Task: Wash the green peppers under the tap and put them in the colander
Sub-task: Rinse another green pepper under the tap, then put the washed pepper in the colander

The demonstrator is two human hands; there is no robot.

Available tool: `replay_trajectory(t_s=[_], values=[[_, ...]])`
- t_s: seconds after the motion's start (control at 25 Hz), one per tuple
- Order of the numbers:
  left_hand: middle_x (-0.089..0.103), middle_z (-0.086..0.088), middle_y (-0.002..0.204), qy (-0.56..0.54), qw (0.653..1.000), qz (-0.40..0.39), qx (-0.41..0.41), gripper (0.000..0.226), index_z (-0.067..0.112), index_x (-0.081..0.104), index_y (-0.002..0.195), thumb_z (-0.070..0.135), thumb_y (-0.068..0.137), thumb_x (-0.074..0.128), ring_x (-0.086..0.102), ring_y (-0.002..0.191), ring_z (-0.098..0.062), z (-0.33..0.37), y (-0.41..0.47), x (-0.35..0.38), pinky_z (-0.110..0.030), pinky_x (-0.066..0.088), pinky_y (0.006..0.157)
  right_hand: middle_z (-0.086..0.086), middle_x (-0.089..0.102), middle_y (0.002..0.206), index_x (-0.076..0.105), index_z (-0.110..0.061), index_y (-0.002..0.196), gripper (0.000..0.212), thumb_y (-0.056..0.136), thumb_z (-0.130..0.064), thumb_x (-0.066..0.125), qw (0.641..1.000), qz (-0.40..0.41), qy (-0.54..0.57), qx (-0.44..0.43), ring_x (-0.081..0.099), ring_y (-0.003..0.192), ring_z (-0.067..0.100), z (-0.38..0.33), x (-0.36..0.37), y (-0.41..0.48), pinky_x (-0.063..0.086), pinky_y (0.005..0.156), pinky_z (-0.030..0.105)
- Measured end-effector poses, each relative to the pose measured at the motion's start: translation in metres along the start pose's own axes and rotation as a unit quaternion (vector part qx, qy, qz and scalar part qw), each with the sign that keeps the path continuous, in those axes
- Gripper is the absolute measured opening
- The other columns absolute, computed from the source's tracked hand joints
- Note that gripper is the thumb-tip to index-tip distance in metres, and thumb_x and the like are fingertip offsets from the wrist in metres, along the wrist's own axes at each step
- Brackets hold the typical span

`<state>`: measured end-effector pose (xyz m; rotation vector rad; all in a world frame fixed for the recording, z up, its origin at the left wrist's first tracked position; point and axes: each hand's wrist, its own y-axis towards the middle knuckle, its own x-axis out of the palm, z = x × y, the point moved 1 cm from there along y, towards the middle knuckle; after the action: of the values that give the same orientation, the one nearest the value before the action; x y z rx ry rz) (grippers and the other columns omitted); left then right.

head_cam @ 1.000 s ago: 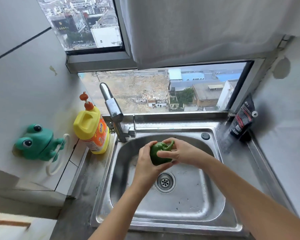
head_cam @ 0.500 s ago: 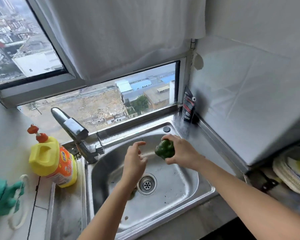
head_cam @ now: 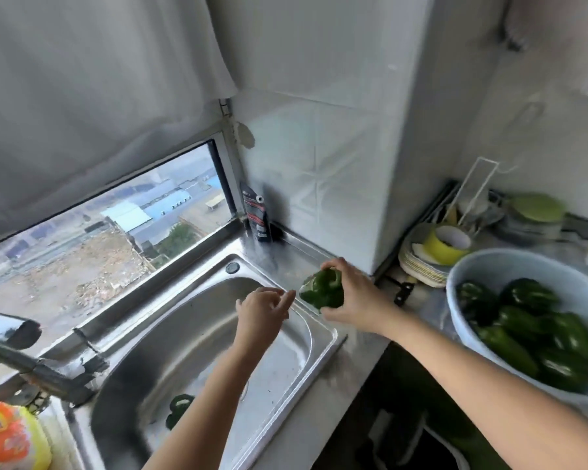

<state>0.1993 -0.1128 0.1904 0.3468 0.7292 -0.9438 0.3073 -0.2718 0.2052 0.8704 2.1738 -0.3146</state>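
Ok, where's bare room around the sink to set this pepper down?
The stainless steel sink's basin is mostly bare; one green pepper lies low by the left forearm. The steel ledge between the black pouch and the held pepper in the right hand is bare too. Crowded on the right: a pale bowl of green peppers and stacked plates with a yellow cup.
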Motion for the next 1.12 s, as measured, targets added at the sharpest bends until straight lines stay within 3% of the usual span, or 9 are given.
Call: replay_trajectory(t_s=[0.12,0.24,0.36,0.48,0.6,0.76,0.88,1.0,1.12], values=[[0.066,0.009,0.085,-0.047,0.998,-0.029,0.038,0.038,0.022,0.063,0.055,0.04,0.089,0.059,0.063,0.088,-0.017,0.04,0.012,0.034,-0.034,0.044,0.088,-0.013,0.06,0.098,0.045,-0.028,0.112,0.06,0.065,-0.035,0.083,0.99,0.061,0.101,0.072,0.058,0.089,0.002,0.026,-0.048,-0.023,0.042,0.071,0.007],[0.068,0.008,0.092,-0.069,0.99,-0.1,0.075,0.019,0.017,0.072,0.088,0.033,0.088,0.061,0.062,0.086,-0.012,0.087,0.023,0.079,-0.024,0.042,0.076,-0.012,0.064,0.101,0.051,-0.03,0.11,0.059,0.062,-0.04,0.084,0.981,0.12,0.126,0.09,0.062,0.096,0.004,0.059,-0.1,-0.05,0.05,0.086,0.022],[0.067,0.003,0.08,-0.112,0.977,-0.165,0.079,0.012,0.015,0.071,0.093,0.021,0.089,0.061,0.06,0.076,-0.013,0.123,0.026,0.127,-0.022,0.041,0.071,-0.012,0.066,0.107,0.056,-0.034,0.107,0.051,0.064,-0.033,0.084,0.96,0.178,0.168,0.138,0.061,0.103,0.005,0.102,-0.143,-0.074,0.048,0.093,0.026],[0.07,0.001,0.088,-0.127,0.963,-0.23,0.062,0.015,0.018,0.069,0.1,0.016,0.087,0.061,0.059,0.075,-0.01,0.146,0.025,0.175,-0.025,0.045,0.075,-0.009,0.068,0.106,0.059,-0.038,0.103,0.055,0.055,-0.043,0.085,0.933,0.247,0.17,0.197,0.063,0.102,0.009,0.154,-0.177,-0.095,0.049,0.095,0.032],[0.069,-0.003,0.113,-0.088,0.948,-0.296,0.072,0.032,0.026,0.066,0.115,0.028,0.083,0.066,0.065,0.099,-0.014,0.154,0.023,0.207,-0.032,0.05,0.092,-0.008,0.067,0.106,0.057,-0.034,0.106,0.056,0.059,-0.028,0.087,0.921,0.265,0.147,0.244,0.063,0.101,0.013,0.189,-0.192,-0.106,0.048,0.09,0.028],[0.067,0.005,0.117,-0.017,0.948,-0.298,0.108,0.027,0.023,0.068,0.115,0.022,0.089,0.062,0.061,0.103,-0.007,0.164,0.021,0.23,-0.018,0.041,0.087,-0.003,0.061,0.112,0.053,-0.023,0.121,0.063,0.067,-0.022,0.084,0.939,0.199,0.067,0.274,0.058,0.105,0.016,0.227,-0.191,-0.111,0.039,0.083,0.023],[0.067,0.006,0.117,-0.009,0.951,-0.29,0.109,0.027,0.021,0.068,0.115,0.018,0.089,0.061,0.06,0.102,-0.005,0.166,0.021,0.233,-0.017,0.04,0.091,0.006,0.053,0.135,0.047,-0.014,0.136,0.071,0.073,-0.019,0.079,0.949,0.168,-0.018,0.266,0.049,0.124,0.022,0.243,-0.182,-0.098,0.036,0.1,0.026],[0.066,0.005,0.119,-0.026,0.948,-0.303,0.097,0.028,0.018,0.067,0.116,0.014,0.09,0.06,0.059,0.103,-0.004,0.163,0.022,0.234,-0.016,0.039,0.096,0.01,0.025,0.155,0.032,-0.01,0.146,0.069,0.086,-0.02,0.066,0.96,0.104,-0.078,0.247,0.029,0.141,0.025,0.253,-0.17,-0.081,0.024,0.116,0.033],[0.068,0.003,0.114,-0.04,0.948,-0.306,0.082,0.028,0.017,0.066,0.116,0.012,0.09,0.06,0.062,0.103,-0.008,0.16,0.019,0.233,-0.024,0.044,0.101,0.008,-0.004,0.16,0.005,-0.012,0.152,0.072,0.095,-0.022,0.05,0.95,0.001,-0.123,0.286,0.019,0.144,0.03,0.257,-0.166,-0.066,0.024,0.117,0.039]])
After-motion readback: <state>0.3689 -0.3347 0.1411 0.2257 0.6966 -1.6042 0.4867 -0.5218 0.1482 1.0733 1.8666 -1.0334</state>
